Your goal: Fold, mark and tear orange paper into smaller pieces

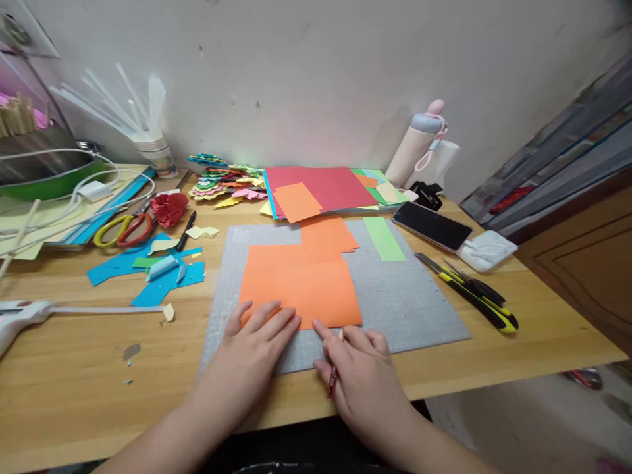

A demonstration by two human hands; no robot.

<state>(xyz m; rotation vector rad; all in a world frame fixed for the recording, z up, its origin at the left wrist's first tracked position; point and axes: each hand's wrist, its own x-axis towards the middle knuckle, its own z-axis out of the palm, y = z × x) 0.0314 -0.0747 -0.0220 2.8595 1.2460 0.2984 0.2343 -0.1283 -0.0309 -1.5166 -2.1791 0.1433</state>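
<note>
A sheet of orange paper lies on the grey cutting mat. My left hand is flat on its lower left part, fingers spread. At the paper's near edge, the index fingertip of my right hand touches the sheet. The other fingers of that hand are closed around a slim red pencil, mostly hidden by the hand. Behind the sheet is another orange piece, partly overlapped by it. A light green strip rests on the mat's far right part.
To the right are a utility knife, tweezers, a phone and a white case. Stacked coloured paper and a bottle stand behind. On the left are scissors, blue scraps and a glue gun.
</note>
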